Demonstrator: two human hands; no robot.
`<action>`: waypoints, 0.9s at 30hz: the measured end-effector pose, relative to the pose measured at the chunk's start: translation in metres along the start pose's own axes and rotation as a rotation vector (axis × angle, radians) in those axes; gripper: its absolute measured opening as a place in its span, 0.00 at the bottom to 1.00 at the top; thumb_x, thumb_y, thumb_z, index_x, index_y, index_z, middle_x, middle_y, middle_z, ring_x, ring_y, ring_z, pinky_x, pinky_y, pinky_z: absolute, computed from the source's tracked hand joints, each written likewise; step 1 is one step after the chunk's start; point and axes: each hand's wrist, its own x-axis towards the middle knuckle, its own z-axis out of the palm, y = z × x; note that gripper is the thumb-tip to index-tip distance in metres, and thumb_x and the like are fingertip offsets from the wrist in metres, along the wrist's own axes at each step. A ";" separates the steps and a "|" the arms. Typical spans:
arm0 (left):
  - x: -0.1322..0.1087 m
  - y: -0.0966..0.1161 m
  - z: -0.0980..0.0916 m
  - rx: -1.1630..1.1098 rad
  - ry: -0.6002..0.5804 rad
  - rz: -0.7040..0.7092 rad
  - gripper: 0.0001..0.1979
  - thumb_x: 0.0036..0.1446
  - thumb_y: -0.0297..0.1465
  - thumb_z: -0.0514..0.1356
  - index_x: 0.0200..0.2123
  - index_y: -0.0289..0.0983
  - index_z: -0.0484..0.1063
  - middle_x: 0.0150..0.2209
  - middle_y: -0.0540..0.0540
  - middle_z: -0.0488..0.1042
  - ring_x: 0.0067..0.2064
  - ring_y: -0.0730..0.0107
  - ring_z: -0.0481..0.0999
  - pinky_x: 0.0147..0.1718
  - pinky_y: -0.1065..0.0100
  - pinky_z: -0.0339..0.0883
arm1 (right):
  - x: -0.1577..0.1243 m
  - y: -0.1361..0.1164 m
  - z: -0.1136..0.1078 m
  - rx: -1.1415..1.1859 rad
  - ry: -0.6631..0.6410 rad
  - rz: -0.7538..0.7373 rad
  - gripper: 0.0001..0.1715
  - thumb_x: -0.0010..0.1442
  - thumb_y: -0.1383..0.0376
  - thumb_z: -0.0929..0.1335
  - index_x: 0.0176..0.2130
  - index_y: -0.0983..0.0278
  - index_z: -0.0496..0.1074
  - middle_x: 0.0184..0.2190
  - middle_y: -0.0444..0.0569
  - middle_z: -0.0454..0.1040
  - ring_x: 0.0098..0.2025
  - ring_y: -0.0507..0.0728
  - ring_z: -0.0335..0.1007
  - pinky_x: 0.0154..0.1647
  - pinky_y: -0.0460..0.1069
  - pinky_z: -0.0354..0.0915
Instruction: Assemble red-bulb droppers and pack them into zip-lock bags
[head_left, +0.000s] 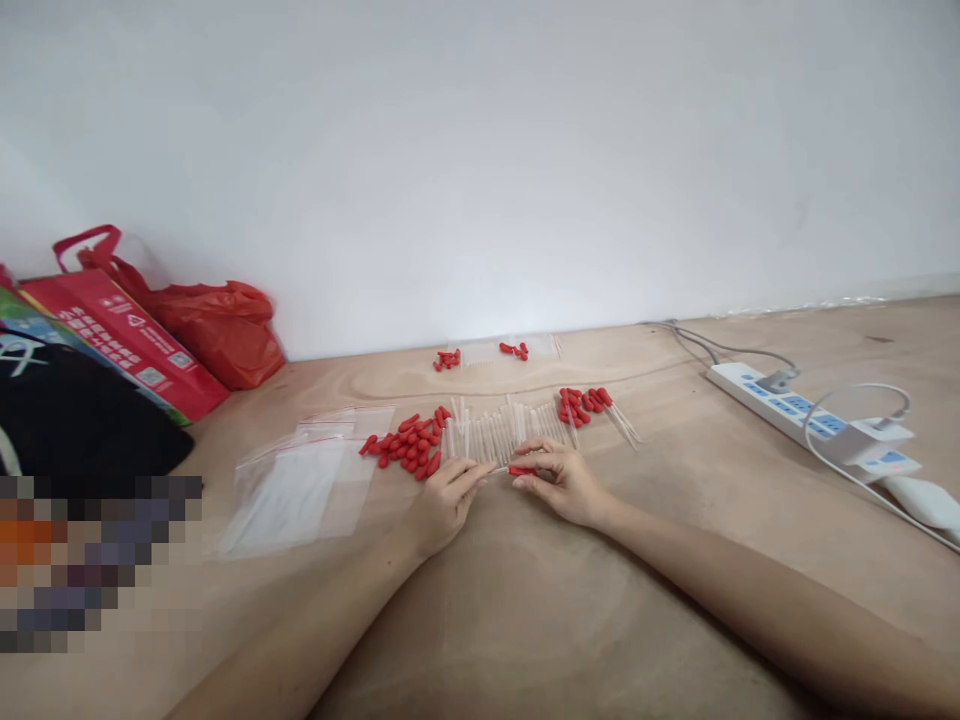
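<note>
My left hand [450, 495] is closed in a pinch on one end of a thin pale stick [498, 468]. Opposite it, my right hand [562, 482] pinches a small red teardrop-shaped cap [520, 471] at the stick's other end. Whether the stick sits inside the cap is too small to tell. Just beyond both hands lies a row of pale sticks [487, 435]. A pile of red caps [409, 445] is next to my left hand. Behind my right hand, several sticks with red caps on their ends [592, 402] lie together.
Clear plastic zip bags [292, 485] lie on the wooden table [480, 620] at left; another bag [480, 352] with red-capped pieces is near the wall. Red bags [217, 325] and a black bag [82, 430] stand far left. A white power strip [780, 405] with cables is at right.
</note>
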 end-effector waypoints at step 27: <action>-0.003 0.008 0.002 0.077 -0.115 0.097 0.16 0.58 0.22 0.46 0.47 0.34 0.65 0.28 0.46 0.70 0.31 0.72 0.68 0.31 0.71 0.66 | -0.004 -0.011 -0.006 -0.073 -0.149 -0.270 0.10 0.58 0.63 0.61 0.36 0.64 0.70 0.29 0.50 0.72 0.30 0.51 0.68 0.30 0.45 0.64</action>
